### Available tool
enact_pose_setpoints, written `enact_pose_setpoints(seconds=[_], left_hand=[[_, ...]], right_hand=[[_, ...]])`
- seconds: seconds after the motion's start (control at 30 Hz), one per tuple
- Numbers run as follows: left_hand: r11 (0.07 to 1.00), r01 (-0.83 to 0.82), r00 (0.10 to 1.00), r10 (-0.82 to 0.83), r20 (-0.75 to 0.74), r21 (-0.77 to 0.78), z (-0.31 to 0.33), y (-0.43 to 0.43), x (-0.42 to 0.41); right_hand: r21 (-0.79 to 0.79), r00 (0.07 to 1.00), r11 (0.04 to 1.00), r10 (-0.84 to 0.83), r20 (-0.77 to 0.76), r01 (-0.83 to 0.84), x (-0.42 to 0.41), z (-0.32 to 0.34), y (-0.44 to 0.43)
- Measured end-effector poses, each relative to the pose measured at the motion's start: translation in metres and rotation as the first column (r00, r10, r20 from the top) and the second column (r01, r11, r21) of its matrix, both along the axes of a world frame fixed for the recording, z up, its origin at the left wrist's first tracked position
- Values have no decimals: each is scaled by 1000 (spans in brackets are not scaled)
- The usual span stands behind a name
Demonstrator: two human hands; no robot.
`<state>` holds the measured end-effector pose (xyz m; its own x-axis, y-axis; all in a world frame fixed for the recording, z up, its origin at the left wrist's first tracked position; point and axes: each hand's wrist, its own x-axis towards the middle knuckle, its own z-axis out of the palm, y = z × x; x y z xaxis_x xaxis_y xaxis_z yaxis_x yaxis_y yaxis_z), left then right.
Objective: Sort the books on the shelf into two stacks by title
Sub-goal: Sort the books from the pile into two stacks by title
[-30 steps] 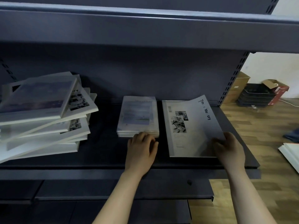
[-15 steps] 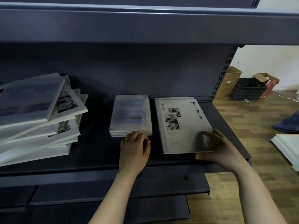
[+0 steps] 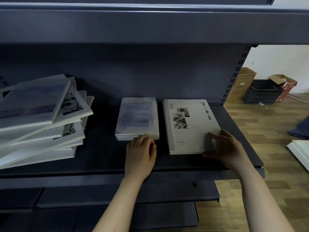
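Observation:
On the dark shelf (image 3: 100, 158) lie three groups of books. A messy, leaning pile of mixed white books (image 3: 41, 121) fills the left side. In the middle sits a small neat stack with a pale blue picture cover (image 3: 137, 118). Right of it lies a larger white stack (image 3: 190, 126), its top cover printed with black letters and photos. My left hand (image 3: 141, 152) rests on the shelf with its fingers curled against the near edge of the blue stack. My right hand (image 3: 224, 146) lies on the near right corner of the white stack, fingers spread on the cover, thumb at the front edge.
An upper shelf (image 3: 150, 25) hangs low overhead. The perforated upright (image 3: 234, 77) ends the shelf on the right. Beyond it are a wooden floor, cardboard boxes (image 3: 240, 84), stacked black trays (image 3: 262, 92) and white boards (image 3: 299, 148) on the floor.
The top white book, lifted at its right edge a second ago, now lies flat on its stack. My right hand slid onto its near right corner. The left hand stayed put.

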<state>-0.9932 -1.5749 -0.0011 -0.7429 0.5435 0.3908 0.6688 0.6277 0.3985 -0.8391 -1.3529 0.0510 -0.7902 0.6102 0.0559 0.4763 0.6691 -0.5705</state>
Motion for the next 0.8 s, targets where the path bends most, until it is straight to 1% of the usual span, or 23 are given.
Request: enact_pose_setpoints(seconds=[0.07,0.27,0.47,0.67,0.8], left_hand=[[1000,-1,1000,1,0,-5,0,0,0],[1000,-9,1000,9,-3,-4,0,0,0],[1000,6,1000,-6,1,0,-1,-1,0],[999,40,999,-40,0,-10,-1,-4,-1],[999,43,999,-43,6,-5,-1,-5,0]], right_hand=[[-7,1000,1000,8,20,-8,-4,1,2],[-50,1000,999,8,16,-7,-6,5,4],[-48,998,998,33,51,-31,-6,5,4],[-49,998,998,-29,61,32,-5,-1,5],[-49,999,999,-14,51,17,-7,-3,5]])
